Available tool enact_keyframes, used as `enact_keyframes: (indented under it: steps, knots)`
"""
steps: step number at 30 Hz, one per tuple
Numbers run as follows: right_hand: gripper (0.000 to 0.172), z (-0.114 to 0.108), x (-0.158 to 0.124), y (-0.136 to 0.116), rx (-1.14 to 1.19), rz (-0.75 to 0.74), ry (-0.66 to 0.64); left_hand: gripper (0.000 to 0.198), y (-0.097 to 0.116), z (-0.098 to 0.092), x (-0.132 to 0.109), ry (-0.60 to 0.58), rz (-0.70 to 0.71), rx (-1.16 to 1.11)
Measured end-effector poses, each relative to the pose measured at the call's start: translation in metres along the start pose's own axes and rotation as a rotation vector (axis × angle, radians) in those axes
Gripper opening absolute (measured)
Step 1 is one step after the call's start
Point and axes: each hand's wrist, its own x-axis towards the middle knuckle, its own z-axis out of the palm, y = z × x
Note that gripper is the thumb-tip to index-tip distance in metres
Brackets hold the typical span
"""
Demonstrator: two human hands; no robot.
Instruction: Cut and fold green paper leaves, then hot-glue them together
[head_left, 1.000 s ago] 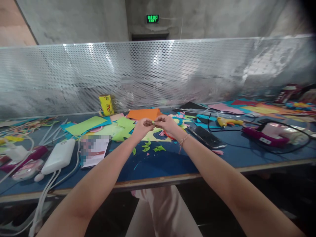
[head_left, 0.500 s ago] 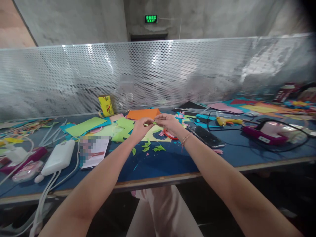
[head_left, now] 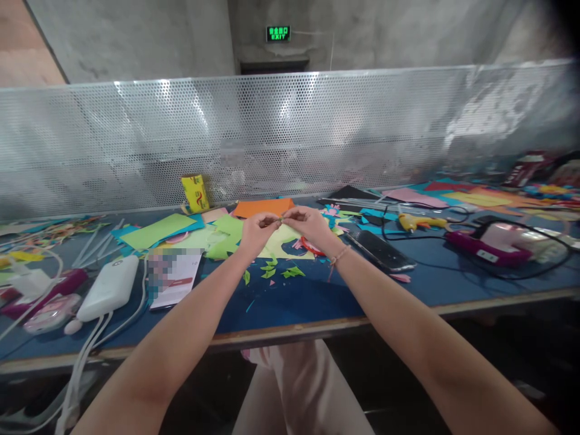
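Note:
My left hand (head_left: 260,231) and my right hand (head_left: 310,225) meet fingertip to fingertip above the middle of the table. Both are closed in a pinch on a small green paper piece, which the fingers now almost wholly cover. Below them lies a pale yellow sheet (head_left: 278,246) with a curved cut in it. Several cut green paper leaves (head_left: 269,268) are scattered in front on the blue tabletop. Beside my right hand is a red ring-shaped thing (head_left: 312,248), partly covered. Bright green paper (head_left: 226,232) lies left of my left hand, and a folded orange sheet (head_left: 260,208) behind.
A phone with a lit screen (head_left: 176,281) and a white power bank (head_left: 109,289) with cables lie left. To the right are a dark phone (head_left: 380,251), a yellow glue gun (head_left: 419,222) and a purple power strip (head_left: 480,249). A perforated metal screen (head_left: 290,133) stands behind.
My right hand's fingers have curled in from a straighter pose, and both hands' fingertips are pressed closer together. The green bit that showed between them is now mostly covered.

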Motion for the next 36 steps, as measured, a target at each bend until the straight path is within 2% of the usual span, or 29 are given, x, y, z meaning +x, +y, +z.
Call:
enact_keyframes:
  steps: [6,9,11,14,17,19,21,27,36]
  knots:
    - [0.018,0.002,-0.003,-0.010,-0.099,-0.042,-0.001,0.008,0.002,0.001,-0.001,0.002,-0.020,0.016]
    - [0.013,0.002,-0.004,-0.013,-0.192,-0.099,0.035,0.012,0.000,0.004,0.000,0.026,-0.043,-0.147]
    - [0.009,0.002,-0.004,-0.013,-0.247,-0.162,0.059,0.016,0.000,0.006,0.001,0.055,-0.112,-0.382]
    - [0.006,0.001,-0.003,-0.010,-0.289,-0.239,0.050,0.008,0.003,0.007,0.000,0.043,-0.304,-0.657]
    - [0.005,0.000,-0.003,-0.007,-0.341,-0.282,0.028,0.002,0.006,0.006,-0.001,-0.013,-0.440,-0.677]
    - [0.005,0.000,-0.003,-0.006,-0.378,-0.304,0.020,0.002,0.006,0.005,-0.002,-0.063,-0.466,-0.664]
    - [0.005,0.000,-0.002,-0.005,-0.387,-0.312,0.007,0.004,0.004,0.006,-0.002,-0.068,-0.452,-0.661]
    - [0.002,0.002,-0.002,-0.004,-0.353,-0.285,0.020,0.012,0.006,0.008,-0.003,0.023,-0.348,-0.644]
    - [0.011,0.004,-0.003,-0.012,-0.297,-0.175,0.052,0.014,0.009,0.012,-0.004,0.059,-0.231,-0.565]
